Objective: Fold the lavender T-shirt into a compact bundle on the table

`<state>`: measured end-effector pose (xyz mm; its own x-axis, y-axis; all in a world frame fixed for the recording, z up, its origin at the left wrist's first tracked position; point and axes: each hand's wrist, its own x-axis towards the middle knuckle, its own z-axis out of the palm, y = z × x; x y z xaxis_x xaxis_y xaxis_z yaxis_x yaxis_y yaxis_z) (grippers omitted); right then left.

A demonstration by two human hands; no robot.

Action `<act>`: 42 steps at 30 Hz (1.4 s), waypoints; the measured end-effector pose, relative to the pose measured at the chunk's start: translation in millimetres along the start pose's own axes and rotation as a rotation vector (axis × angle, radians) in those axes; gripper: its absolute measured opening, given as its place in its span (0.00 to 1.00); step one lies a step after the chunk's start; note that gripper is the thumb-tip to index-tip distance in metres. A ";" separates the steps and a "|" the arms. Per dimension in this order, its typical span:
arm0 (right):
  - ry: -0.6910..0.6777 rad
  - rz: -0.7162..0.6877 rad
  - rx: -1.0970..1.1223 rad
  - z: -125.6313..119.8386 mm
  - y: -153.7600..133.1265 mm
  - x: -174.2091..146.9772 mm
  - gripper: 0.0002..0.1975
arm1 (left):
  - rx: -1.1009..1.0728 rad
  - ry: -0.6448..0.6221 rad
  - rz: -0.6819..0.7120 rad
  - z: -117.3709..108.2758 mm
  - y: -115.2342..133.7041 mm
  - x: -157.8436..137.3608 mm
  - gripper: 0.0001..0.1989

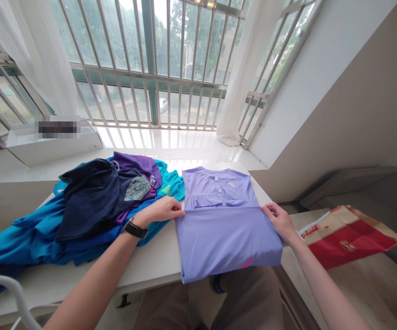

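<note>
A lavender shirt lies on the white table, its buttoned placket facing up at the far end. Its lower part is folded across the body, with a straight fold edge running between my hands, and the near end hangs a little over the table's front edge. My left hand, below a wrist with a black watch, pinches the left end of that fold edge. At the right end, my right hand pinches the cloth between thumb and fingers.
Left of the shirt is a heap of clothes in navy, purple, blue and teal. A white box stands on the windowsill by the barred window. To the right lies a red and tan paper bag. A white chair frame is at the lower left.
</note>
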<state>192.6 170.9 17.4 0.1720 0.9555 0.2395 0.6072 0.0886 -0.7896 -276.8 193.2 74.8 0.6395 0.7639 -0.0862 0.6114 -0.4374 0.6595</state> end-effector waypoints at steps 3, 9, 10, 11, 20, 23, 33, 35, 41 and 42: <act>-0.002 0.005 -0.001 -1.8 -0.6 -1.4 0.26 | -0.018 0.036 -0.032 -2.2 2.9 -0.4 0.21; -0.382 0.035 -0.233 -19.4 -26.5 4.1 0.25 | 0.020 0.005 -0.078 -0.8 5.0 -2.1 0.18; -0.434 0.050 -0.274 -22.2 -33.0 5.7 0.24 | 0.017 0.002 -0.074 -0.5 5.6 -2.6 0.17; -0.478 0.077 -0.308 -24.5 -39.3 7.4 0.24 | 0.015 0.003 -0.066 -0.1 6.5 -3.0 0.16; -0.698 0.237 -0.604 -23.0 -76.9 24.2 0.19 | 0.046 0.043 -0.052 4.4 17.6 -4.4 0.09; -0.708 0.185 -0.631 -22.3 -82.5 24.9 0.15 | 0.021 0.076 -0.020 2.0 21.6 -5.8 0.10; -0.436 -0.098 -0.804 -20.2 -105.6 8.0 0.11 | 0.003 0.075 0.093 7.1 23.9 -4.0 0.16; -0.471 -0.232 -0.618 0.1 -128.5 -1.8 0.11 | -0.010 0.072 0.121 7.8 24.3 -3.6 0.16; -0.724 -0.485 -0.250 95.4 -186.3 -21.3 0.17 | -0.096 0.065 0.135 9.3 21.3 -2.5 0.15; -0.730 -0.490 -0.218 108.1 -190.8 -20.6 0.18 | -0.109 0.070 0.134 9.9 19.7 -2.2 0.15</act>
<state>-10.7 164.7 102.0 -0.6345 0.7716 0.0442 0.6286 0.5485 -0.5513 -261.6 178.2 80.5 0.6755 0.7351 0.0581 0.4659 -0.4866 0.7391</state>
